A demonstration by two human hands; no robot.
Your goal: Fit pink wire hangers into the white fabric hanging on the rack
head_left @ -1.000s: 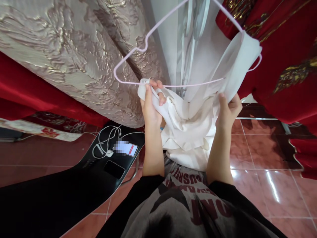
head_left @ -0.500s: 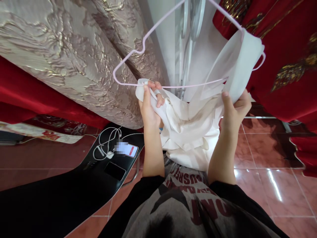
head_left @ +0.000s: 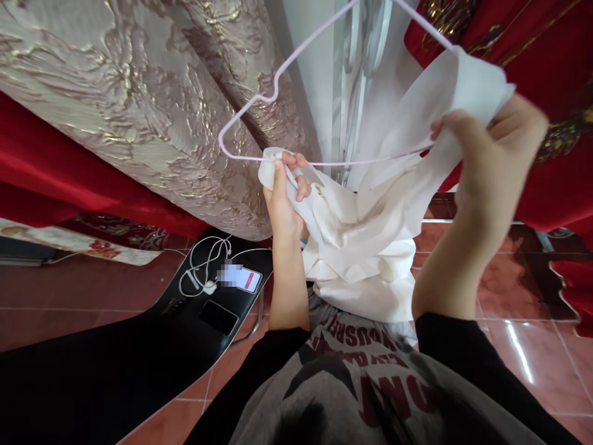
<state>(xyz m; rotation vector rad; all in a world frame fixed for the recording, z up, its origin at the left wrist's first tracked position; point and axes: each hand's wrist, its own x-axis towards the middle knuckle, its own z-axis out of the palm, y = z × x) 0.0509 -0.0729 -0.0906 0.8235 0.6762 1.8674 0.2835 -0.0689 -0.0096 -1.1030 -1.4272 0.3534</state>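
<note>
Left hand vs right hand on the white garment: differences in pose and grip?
The left hand grips the white garment near the hanger's uncovered left end; the right hand grips it where it covers the right end.
The right hand sits higher in the picture than the left hand.
Both hold the same garment.

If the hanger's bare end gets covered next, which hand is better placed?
Likely the left hand: it grips the white garment close to the bare end of the pink hanger, while the right hand holds the garment by the opposite end.
</note>
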